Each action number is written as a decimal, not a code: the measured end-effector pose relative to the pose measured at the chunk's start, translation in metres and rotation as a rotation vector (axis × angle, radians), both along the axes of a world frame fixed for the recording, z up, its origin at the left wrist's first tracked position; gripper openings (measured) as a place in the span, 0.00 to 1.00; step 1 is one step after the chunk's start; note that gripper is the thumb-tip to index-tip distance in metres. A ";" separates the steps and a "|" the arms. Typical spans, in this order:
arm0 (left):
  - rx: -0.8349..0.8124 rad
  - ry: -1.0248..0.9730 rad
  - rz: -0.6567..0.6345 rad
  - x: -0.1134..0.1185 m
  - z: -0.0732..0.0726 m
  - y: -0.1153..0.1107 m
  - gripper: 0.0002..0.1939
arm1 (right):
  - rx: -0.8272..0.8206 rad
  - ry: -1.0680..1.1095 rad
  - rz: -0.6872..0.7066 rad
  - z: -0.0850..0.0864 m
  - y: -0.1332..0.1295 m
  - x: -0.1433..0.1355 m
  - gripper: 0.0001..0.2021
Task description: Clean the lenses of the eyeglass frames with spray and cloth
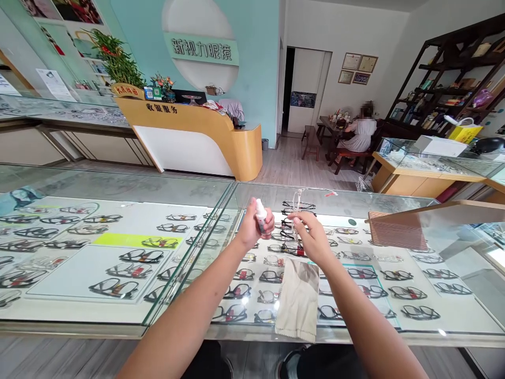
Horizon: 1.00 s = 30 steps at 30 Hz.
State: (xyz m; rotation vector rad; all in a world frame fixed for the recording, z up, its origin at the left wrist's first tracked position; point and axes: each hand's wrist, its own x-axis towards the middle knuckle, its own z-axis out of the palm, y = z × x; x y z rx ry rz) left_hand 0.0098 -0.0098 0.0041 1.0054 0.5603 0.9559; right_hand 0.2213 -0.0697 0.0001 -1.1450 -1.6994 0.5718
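Observation:
Wrapped in my left hand (254, 225) is a small white spray bottle (261, 215), its nozzle pointing up. My right hand (311, 234) pinches a pair of clear-framed glasses (296, 202) between thumb and fingers, with one temple stretching right toward a small red tag. Both hands are above the glass display counter, the bottle just left of the glasses. A beige cloth (298, 300) lies on the glass below my hands, its lower end at the counter's front edge.
Rows of glasses sit inside the glass display case (118, 327). A brown ridged tray (398, 231) stands on the right. Beyond are a wooden reception desk (246, 152) and a seated person (361, 131) at a table.

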 end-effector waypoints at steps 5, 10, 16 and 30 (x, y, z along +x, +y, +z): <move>-0.037 0.017 -0.095 0.006 0.003 -0.008 0.43 | -0.010 0.020 0.044 0.004 -0.004 -0.001 0.19; 0.078 0.102 0.081 0.012 0.000 -0.010 0.39 | -0.059 0.064 0.131 0.010 -0.008 -0.005 0.21; 0.210 0.215 0.169 0.016 -0.006 -0.011 0.35 | -0.129 0.126 0.301 0.014 -0.011 -0.010 0.21; 0.249 0.287 0.176 0.018 -0.006 -0.014 0.37 | -0.187 0.293 0.325 0.020 -0.008 -0.005 0.22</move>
